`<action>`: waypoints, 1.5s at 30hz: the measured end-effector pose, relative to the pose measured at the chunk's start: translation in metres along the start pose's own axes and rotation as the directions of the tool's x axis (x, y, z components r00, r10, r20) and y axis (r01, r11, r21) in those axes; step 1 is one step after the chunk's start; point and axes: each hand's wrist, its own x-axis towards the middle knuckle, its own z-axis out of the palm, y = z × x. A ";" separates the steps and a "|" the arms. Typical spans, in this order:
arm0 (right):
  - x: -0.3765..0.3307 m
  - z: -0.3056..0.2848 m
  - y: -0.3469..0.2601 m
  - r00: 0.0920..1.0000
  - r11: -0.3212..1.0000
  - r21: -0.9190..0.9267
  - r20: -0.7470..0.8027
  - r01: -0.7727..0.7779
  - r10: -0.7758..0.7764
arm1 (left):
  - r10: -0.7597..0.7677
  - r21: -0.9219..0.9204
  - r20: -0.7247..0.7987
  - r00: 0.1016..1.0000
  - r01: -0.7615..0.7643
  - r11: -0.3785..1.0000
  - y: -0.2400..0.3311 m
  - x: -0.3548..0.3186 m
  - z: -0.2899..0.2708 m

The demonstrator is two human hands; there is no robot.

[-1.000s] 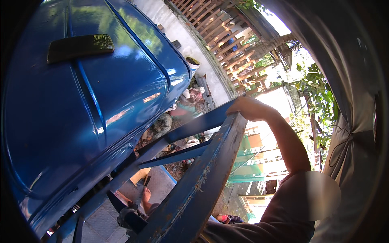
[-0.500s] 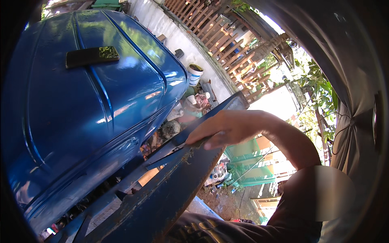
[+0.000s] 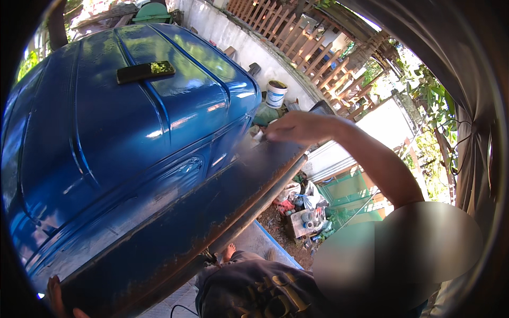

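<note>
A large glossy blue vehicle body [image 3: 122, 138] fills the left of the head view. A worn blue metal panel [image 3: 175, 233] leans against its lower side. Fingertips of my left hand [image 3: 53, 294] curl over the panel's lower edge at the bottom left; the rest of that hand is hidden. My right hand is out of view. Another person in a dark shirt [image 3: 254, 291] sits below the panel, with one hand [image 3: 297, 128] pressed on the panel's upper end. A dark phone [image 3: 146, 70] lies flat on top of the blue body.
A white bucket [image 3: 275, 94] stands by a pale wall, with a wooden slat fence [image 3: 302, 42] above it. Cluttered cans and rags [image 3: 305, 204] lie on the dirt beside a green metal frame [image 3: 347, 185]. Grey fabric [image 3: 477, 138] hangs at the right.
The blue panel has swung up and in against the vehicle body, covering the gap that showed the ground. The other person's hand has moved left with its upper end.
</note>
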 end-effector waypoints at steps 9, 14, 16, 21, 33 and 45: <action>0.008 0.013 -0.097 0.966 0.967 -0.013 -0.033 0.256 -0.256 | -0.240 -0.016 0.048 0.970 0.241 0.970 -0.028 -0.032 0.001; -0.021 -0.002 0.031 0.977 0.992 -0.093 -0.189 0.085 -0.102 | -0.170 -0.066 0.064 0.983 0.174 0.982 -0.014 -0.022 -0.005; -0.033 0.005 -0.002 0.937 0.992 -0.080 -0.328 0.094 -0.115 | -0.214 -0.071 0.096 0.972 0.221 0.973 0.000 -0.014 -0.015; -0.082 0.089 0.012 0.518 0.832 0.222 -0.851 0.508 -0.090 | -0.021 -0.128 0.268 0.963 0.057 0.990 0.072 0.021 -0.020; 0.075 0.245 -0.007 0.902 -0.711 0.608 -0.424 0.353 0.085 | 0.500 -0.653 0.662 0.559 0.103 0.750 0.315 0.165 0.114; 0.094 0.183 -0.023 0.480 -0.960 0.133 -0.877 0.245 0.001 | 0.238 -0.461 0.691 0.683 0.162 0.873 0.249 0.139 0.066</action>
